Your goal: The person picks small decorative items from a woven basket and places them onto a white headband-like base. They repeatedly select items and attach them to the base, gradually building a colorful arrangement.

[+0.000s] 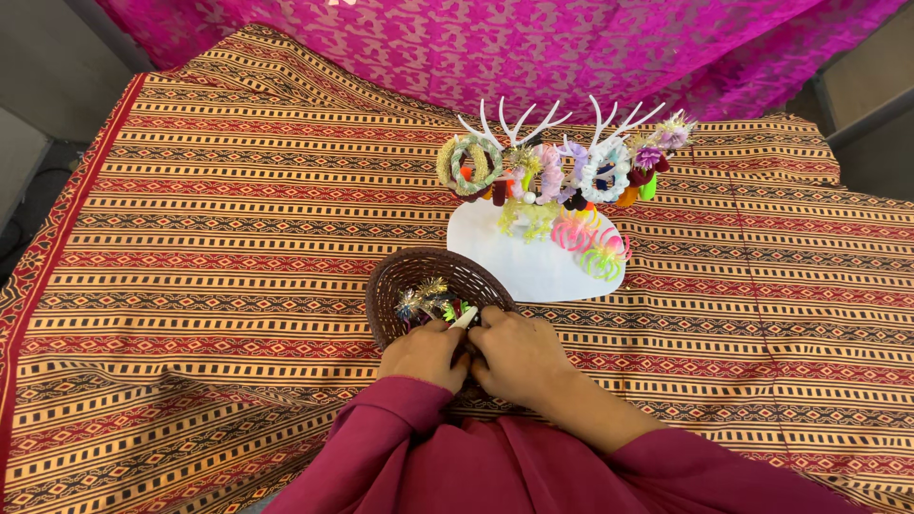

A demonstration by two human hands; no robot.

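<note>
My left hand [426, 353] and my right hand [519, 357] are together at the near rim of a small brown woven basket [405, 274]. Between the fingers of both hands shows a small white piece [465, 318]; what it is I cannot tell. Inside the basket lie glittery and coloured hair ties [426, 297]. Beyond it stands a white antler-shaped stand [543, 128] on a white base [505, 252], hung with several hair ties and scrunchies [471, 164]. Pink and green spiral ties [592, 244] lie on the base.
A striped orange, red and black cloth [190, 238] covers the table. A magenta patterned fabric [476, 43] lies along the far edge. My maroon sleeves [457, 462] fill the bottom of the view. Grey floor shows at the left and right corners.
</note>
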